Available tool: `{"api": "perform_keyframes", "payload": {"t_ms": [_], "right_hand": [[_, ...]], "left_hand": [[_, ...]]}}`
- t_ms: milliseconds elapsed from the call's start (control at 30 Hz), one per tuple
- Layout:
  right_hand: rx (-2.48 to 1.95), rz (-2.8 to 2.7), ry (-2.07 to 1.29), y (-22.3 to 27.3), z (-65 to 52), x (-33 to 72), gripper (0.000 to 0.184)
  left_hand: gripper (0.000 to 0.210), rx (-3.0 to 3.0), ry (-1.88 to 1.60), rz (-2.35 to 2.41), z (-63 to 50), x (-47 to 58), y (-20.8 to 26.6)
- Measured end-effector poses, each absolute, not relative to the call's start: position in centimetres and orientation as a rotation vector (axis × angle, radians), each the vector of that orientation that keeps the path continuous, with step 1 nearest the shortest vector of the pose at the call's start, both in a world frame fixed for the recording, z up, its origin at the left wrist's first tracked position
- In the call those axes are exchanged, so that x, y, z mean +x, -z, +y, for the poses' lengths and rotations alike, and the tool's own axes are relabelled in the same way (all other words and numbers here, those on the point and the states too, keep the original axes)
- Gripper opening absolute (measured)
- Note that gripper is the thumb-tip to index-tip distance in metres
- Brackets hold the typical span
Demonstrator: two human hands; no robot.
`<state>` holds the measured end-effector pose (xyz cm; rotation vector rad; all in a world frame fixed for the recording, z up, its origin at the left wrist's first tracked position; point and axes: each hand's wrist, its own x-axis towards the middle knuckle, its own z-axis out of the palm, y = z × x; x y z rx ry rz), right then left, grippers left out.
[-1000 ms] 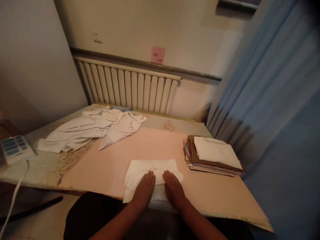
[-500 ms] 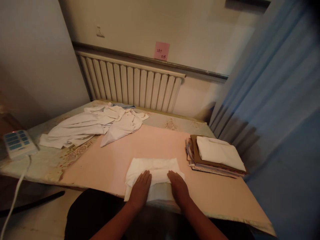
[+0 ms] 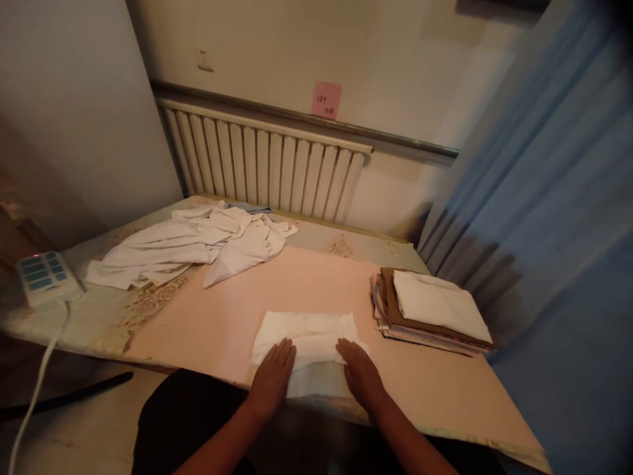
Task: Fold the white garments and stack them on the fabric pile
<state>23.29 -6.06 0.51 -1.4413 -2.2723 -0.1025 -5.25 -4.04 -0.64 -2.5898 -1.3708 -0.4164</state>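
Observation:
A partly folded white cloth (image 3: pixel 311 326) lies at the front edge of the table, on a pink sheet (image 3: pixel 227 323). My left hand (image 3: pixel 274 369) rests palm down on its left part, fingers stretched out. On the right part lies my right hand (image 3: pixel 359 366), also flat with its fingers extended. Both hands press on the cloth without gripping it. The near part of the cloth, between the hands, hangs close to the table edge, and some of it is hidden under the palms.
To the right sits a stack of folded fabrics (image 3: pixel 390 310) topped by a folded white cloth (image 3: pixel 440 303). Crumpled white garments (image 3: pixel 182 241) lie at the back left. A power strip (image 3: pixel 48 277) with a white cord is at far left. A blue curtain (image 3: pixel 554 218) hangs at right.
Both hands have moved slightly apart over the cloth, which looks a little smoother. The camera view has shifted slightly; the other things stay in place.

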Motion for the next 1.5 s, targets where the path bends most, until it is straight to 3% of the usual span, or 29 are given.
{"api": "perform_keyframes", "payload": {"t_ms": [333, 567, 733, 967, 1233, 1500], "right_hand": [[-1.398, -2.338, 0.004, -0.9, -5.9, 24.7, 0.068], [-1.395, -2.191, -0.079, -1.9, -5.6, 25.0, 0.054], [-1.514, -1.954, -0.284, -6.5, -2.7, 24.9, 0.035], [-1.655, -1.752, -0.356, -12.2, 8.7, 24.0, 0.026], [-1.912, -1.772, -0.455, -8.1, 22.5, 25.2, 0.015], [-2.048, -1.722, -0.477, -3.7, 24.2, 25.8, 0.015]], "left_hand": [[0.055, -2.602, 0.365, -1.445, -4.4, -6.1, -0.8], [0.047, -2.630, 0.507, -1.514, -4.2, -7.0, -1.6], [0.033, -2.705, 0.548, -1.837, -1.3, -8.0, -6.6], [0.024, -2.759, 0.531, -2.031, 11.7, -7.7, -14.0], [0.020, -2.766, 0.143, -2.040, 26.5, -5.9, -9.5], [0.024, -2.643, -0.037, -2.190, 29.3, -5.2, -6.0]]}}
